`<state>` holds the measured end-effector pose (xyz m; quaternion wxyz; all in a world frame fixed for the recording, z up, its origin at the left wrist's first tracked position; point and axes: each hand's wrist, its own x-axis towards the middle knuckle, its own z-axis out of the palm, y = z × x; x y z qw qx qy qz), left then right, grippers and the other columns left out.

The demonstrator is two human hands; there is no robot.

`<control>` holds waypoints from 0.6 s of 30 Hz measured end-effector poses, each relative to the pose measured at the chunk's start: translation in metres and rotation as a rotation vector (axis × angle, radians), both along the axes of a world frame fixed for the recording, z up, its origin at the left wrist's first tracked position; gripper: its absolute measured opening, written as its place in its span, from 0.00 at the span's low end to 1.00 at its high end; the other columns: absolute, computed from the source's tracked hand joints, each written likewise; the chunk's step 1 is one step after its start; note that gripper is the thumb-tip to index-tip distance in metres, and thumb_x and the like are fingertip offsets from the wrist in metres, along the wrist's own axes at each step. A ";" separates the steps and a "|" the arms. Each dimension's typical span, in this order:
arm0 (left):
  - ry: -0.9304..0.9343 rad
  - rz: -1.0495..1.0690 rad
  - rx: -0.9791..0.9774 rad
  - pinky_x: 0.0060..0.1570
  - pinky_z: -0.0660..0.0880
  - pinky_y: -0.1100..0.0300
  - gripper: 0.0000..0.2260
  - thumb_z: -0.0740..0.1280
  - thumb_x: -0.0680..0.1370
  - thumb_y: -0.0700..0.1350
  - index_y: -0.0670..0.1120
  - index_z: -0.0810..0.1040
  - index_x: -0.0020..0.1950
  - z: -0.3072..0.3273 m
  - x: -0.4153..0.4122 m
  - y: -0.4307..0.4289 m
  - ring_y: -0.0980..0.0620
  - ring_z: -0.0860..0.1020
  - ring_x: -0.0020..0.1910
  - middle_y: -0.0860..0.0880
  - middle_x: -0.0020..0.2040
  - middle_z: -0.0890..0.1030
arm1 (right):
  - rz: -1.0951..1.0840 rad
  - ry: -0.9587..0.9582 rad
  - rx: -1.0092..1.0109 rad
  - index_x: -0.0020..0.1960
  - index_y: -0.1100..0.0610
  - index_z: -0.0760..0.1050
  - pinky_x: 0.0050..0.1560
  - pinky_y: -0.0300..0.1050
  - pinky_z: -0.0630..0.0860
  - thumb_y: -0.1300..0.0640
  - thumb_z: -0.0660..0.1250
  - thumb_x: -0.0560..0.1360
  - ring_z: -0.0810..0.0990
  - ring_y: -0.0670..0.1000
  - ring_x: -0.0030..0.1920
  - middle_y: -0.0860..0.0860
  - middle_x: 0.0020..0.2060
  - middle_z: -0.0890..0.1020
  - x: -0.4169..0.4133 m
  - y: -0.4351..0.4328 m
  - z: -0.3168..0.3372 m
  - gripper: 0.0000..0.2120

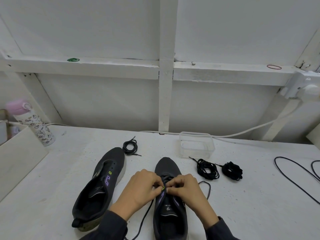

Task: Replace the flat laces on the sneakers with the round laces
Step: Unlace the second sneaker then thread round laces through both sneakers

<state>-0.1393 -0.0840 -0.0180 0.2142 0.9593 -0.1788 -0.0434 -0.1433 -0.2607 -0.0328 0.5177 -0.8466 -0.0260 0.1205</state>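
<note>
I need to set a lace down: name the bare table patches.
Bare table lies left of the left sneaker, up to the white board. Another sits between the coiled lace and the clear tub. A third lies nearer than the two lace bundles, short of the cable. Crowded: left hand and right hand on the right sneaker.

Left sneaker (103,184) unlaced, tipped sideways; right sneaker (170,213) upright, part-threaded with grey lace (209,190); flat laces (210,174) bundled just right.
</note>
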 end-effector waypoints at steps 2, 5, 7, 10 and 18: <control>0.028 0.009 -0.032 0.47 0.75 0.61 0.07 0.67 0.75 0.50 0.54 0.85 0.48 -0.003 0.002 0.001 0.58 0.79 0.42 0.56 0.45 0.84 | 0.002 0.014 -0.007 0.36 0.51 0.85 0.38 0.37 0.73 0.61 0.76 0.65 0.76 0.40 0.32 0.44 0.29 0.79 0.000 0.000 0.000 0.06; 0.087 0.043 -0.122 0.41 0.69 0.72 0.05 0.70 0.75 0.50 0.54 0.85 0.46 -0.007 0.001 0.003 0.64 0.76 0.36 0.59 0.40 0.83 | 0.001 0.027 -0.041 0.32 0.45 0.83 0.38 0.43 0.74 0.57 0.75 0.63 0.76 0.41 0.31 0.43 0.27 0.80 0.000 0.003 -0.003 0.06; 0.139 0.075 -0.220 0.40 0.68 0.73 0.03 0.72 0.74 0.48 0.55 0.85 0.44 -0.010 -0.001 0.004 0.66 0.76 0.34 0.61 0.36 0.81 | -0.004 0.021 -0.072 0.32 0.44 0.82 0.39 0.45 0.76 0.53 0.73 0.61 0.77 0.41 0.32 0.42 0.28 0.80 -0.001 0.004 -0.005 0.04; 0.147 0.134 -0.358 0.43 0.74 0.66 0.04 0.73 0.72 0.52 0.62 0.81 0.43 -0.012 -0.007 0.006 0.65 0.78 0.37 0.60 0.39 0.82 | 0.021 0.008 -0.114 0.33 0.45 0.81 0.40 0.46 0.76 0.53 0.72 0.64 0.76 0.41 0.32 0.41 0.28 0.79 -0.002 0.004 -0.005 0.04; 0.056 0.097 -0.313 0.58 0.67 0.65 0.13 0.60 0.67 0.67 0.66 0.77 0.46 -0.015 -0.016 0.001 0.65 0.68 0.61 0.67 0.56 0.72 | -0.021 -0.068 -0.228 0.37 0.45 0.77 0.40 0.40 0.70 0.56 0.71 0.70 0.75 0.42 0.36 0.42 0.33 0.79 -0.003 0.006 -0.005 0.07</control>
